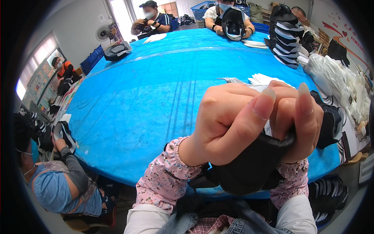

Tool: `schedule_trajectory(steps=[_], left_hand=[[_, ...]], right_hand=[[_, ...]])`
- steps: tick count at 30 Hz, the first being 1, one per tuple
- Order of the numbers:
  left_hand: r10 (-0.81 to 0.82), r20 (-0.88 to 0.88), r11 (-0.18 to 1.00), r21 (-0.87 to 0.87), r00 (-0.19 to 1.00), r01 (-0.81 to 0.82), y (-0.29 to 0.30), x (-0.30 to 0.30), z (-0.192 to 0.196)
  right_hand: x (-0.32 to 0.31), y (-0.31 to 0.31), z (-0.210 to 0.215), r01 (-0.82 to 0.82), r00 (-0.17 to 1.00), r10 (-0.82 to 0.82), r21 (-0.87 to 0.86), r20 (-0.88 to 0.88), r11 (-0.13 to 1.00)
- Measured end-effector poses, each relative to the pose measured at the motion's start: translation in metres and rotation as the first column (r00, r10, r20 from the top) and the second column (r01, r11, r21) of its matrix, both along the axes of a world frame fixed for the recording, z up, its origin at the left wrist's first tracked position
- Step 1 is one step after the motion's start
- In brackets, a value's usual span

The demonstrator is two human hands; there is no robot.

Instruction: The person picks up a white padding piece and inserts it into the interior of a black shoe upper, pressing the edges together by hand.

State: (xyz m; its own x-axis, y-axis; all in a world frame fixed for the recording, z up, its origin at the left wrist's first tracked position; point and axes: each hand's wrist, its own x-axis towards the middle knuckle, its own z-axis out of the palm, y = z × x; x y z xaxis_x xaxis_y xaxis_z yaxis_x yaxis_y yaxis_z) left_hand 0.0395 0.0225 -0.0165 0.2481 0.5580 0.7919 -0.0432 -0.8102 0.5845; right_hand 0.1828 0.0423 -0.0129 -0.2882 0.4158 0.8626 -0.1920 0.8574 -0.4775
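One black fabric piece (249,165), clasped by your left hand (230,123) and right hand (306,124), near side of table (128,105), seemingly mid-work; one black-and-white stack (286,43), table's far right, completion unclear.

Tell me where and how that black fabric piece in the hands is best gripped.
Probably by its upper edge, one hand from each side: the black fabric piece looks soft, its rounded body hanging below that edge. The left hand and right hand are both at its top, thumbs up; the left one's exact contact is hidden.
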Motion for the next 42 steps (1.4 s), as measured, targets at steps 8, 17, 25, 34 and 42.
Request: schedule_trajectory(steps=[8,17,25,34,42], left_hand=[[-0.008,0.006,1.000,-0.020,1.000,0.008,-0.0002,-0.0001,0.0005],[-0.004,0.008,1.000,-0.028,1.000,0.004,-0.0003,0.0008,0.0011],[-0.007,0.014,1.000,-0.029,1.000,0.007,-0.0002,0.0005,0.0007],[0.005,0.030,1.000,-0.028,1.000,-0.004,-0.0003,0.0013,0.0003],[-0.222,0.219,0.975,0.072,0.950,0.211,0.0089,0.0013,-0.0042]], right_hand=[[-0.0040,-0.0007,-0.0011,0.035,0.999,-0.035,0.010,-0.036,0.999],[-0.0029,-0.0007,-0.0009,0.029,0.999,-0.029,-0.002,-0.027,1.000],[-0.0010,0.0006,-0.0001,0.011,1.000,-0.011,0.012,-0.009,1.000],[-0.0036,0.0007,-0.0009,0.009,0.999,-0.008,0.021,-0.034,1.000],[0.0008,0.0012,0.0003,0.063,0.998,-0.063,0.013,0.009,0.998]])
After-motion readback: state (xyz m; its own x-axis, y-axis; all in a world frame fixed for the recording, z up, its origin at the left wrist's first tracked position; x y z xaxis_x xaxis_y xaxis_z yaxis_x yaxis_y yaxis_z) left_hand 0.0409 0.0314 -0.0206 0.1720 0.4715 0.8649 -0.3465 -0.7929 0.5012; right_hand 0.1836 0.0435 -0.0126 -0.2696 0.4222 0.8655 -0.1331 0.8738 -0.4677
